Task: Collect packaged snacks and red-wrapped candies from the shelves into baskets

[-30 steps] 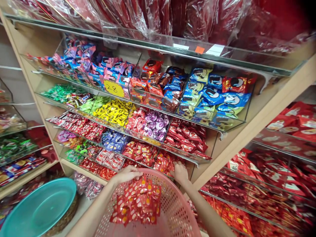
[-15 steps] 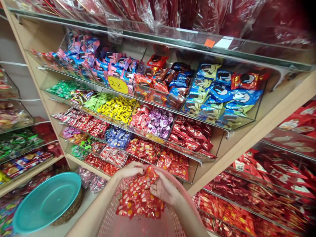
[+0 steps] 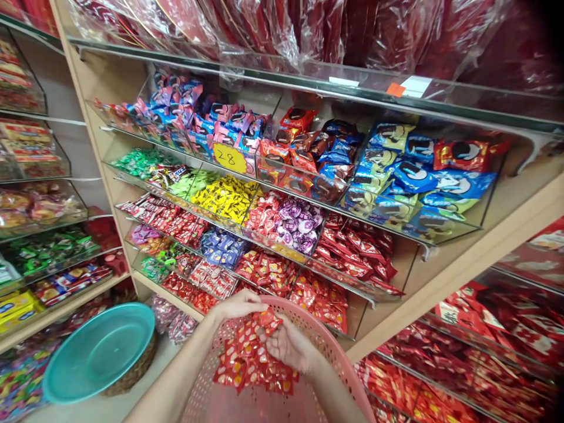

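Note:
A pink perforated basket (image 3: 341,335) is below and around my hands. Inside it lies a heap of small red candy packets (image 3: 247,358) with pale round prints. My left hand (image 3: 240,306) reaches over the heap from the left, thumb and fingers pinched on a red packet at its top. On the right, my right hand (image 3: 288,346) has its palm turned up and its fingers curled around red packets at the heap's upper edge. The two hands are close together, and the exact packets between the fingers are partly hidden.
Ahead rises a wooden shelf with clear-fronted bins of wrapped sweets, including yellow candies (image 3: 224,197) and purple candies (image 3: 299,223). A yellow tag (image 3: 229,157) reads 28. A teal basin (image 3: 103,352) stands on the left. More red packets (image 3: 484,329) fill shelves at right.
The view has shifted, so the shelves and basin appear farther right. Both hands stay at the red packets above the basket, with only slight finger movement.

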`<act>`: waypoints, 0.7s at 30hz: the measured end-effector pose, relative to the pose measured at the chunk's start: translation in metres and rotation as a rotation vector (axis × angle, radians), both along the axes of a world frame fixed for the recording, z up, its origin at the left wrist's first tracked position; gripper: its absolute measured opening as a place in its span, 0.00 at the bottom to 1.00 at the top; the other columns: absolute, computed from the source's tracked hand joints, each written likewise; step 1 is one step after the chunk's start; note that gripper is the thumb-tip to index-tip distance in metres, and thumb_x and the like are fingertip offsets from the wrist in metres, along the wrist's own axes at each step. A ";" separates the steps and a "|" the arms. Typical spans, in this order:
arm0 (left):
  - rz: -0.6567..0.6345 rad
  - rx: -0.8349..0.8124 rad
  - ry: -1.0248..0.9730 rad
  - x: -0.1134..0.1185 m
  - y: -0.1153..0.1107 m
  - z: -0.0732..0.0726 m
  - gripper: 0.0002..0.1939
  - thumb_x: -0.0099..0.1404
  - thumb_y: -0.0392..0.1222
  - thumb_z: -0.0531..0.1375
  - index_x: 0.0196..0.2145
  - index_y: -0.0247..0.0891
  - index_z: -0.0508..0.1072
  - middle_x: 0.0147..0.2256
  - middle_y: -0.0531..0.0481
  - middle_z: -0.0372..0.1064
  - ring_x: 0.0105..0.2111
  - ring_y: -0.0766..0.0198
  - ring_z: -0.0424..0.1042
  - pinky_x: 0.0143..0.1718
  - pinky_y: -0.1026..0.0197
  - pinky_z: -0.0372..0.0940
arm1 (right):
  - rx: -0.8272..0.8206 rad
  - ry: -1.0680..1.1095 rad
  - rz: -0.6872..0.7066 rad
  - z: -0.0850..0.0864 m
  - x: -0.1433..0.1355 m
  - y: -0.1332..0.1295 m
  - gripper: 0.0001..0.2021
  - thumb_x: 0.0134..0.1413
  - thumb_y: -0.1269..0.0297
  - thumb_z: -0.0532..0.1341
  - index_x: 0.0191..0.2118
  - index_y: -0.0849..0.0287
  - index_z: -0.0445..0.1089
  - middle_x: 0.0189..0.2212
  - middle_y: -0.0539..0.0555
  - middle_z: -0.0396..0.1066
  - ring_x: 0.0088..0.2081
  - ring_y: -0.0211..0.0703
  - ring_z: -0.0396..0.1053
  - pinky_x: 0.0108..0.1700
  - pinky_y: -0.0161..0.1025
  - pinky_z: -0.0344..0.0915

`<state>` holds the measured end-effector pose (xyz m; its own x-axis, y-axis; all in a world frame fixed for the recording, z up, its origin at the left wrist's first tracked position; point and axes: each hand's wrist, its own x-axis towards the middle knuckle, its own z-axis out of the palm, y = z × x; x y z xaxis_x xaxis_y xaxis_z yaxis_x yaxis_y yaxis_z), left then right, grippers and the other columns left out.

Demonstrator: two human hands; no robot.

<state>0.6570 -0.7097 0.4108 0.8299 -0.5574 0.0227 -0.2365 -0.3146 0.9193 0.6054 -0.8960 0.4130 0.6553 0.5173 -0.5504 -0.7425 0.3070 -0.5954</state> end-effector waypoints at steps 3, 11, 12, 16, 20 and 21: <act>-0.012 0.021 -0.016 0.002 0.001 -0.004 0.27 0.56 0.61 0.54 0.14 0.36 0.59 0.17 0.58 0.50 0.21 0.70 0.51 0.25 0.65 0.49 | -0.045 -0.063 0.013 0.003 -0.005 -0.001 0.28 0.49 0.38 0.52 0.36 0.64 0.64 0.36 0.64 0.74 0.32 0.39 0.73 0.34 0.33 0.68; -0.034 0.034 -0.033 0.002 -0.002 -0.005 0.27 0.57 0.60 0.53 0.13 0.37 0.54 0.16 0.58 0.44 0.21 0.71 0.47 0.24 0.64 0.46 | -0.097 -0.230 0.047 0.002 -0.015 -0.002 0.18 0.42 0.60 0.68 0.36 0.63 0.63 0.33 0.58 0.75 0.35 0.40 0.74 0.39 0.34 0.67; -0.042 0.024 -0.040 0.002 -0.002 -0.006 0.28 0.58 0.60 0.53 0.13 0.37 0.53 0.16 0.59 0.42 0.21 0.71 0.45 0.24 0.64 0.45 | -0.095 -0.232 0.052 0.001 -0.016 -0.002 0.18 0.41 0.61 0.68 0.36 0.63 0.63 0.33 0.58 0.75 0.35 0.40 0.74 0.39 0.34 0.67; -0.057 0.001 -0.060 0.003 -0.002 -0.008 0.28 0.59 0.61 0.51 0.13 0.38 0.50 0.17 0.59 0.41 0.20 0.71 0.44 0.24 0.64 0.45 | -0.093 -0.237 0.057 -0.005 -0.018 0.000 0.20 0.39 0.63 0.69 0.37 0.61 0.61 0.35 0.58 0.75 0.36 0.40 0.74 0.39 0.34 0.66; -0.035 0.061 -0.092 0.005 -0.001 -0.009 0.29 0.58 0.63 0.51 0.13 0.38 0.49 0.17 0.58 0.41 0.21 0.70 0.45 0.26 0.64 0.47 | -0.110 -0.232 0.035 -0.006 -0.020 0.006 0.23 0.35 0.64 0.71 0.39 0.62 0.62 0.32 0.56 0.76 0.33 0.38 0.74 0.36 0.32 0.66; -0.030 0.077 -0.094 0.005 -0.001 -0.009 0.29 0.58 0.63 0.51 0.13 0.38 0.49 0.17 0.58 0.41 0.22 0.70 0.46 0.26 0.64 0.48 | -0.108 -0.232 0.027 -0.006 -0.020 0.008 0.24 0.35 0.65 0.71 0.40 0.62 0.62 0.31 0.56 0.76 0.32 0.37 0.74 0.35 0.31 0.66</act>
<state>0.6624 -0.7108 0.4018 0.8090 -0.5852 0.0560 -0.3309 -0.3744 0.8662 0.5850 -0.8881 0.4071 0.7574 0.4822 -0.4404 -0.5894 0.2143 -0.7789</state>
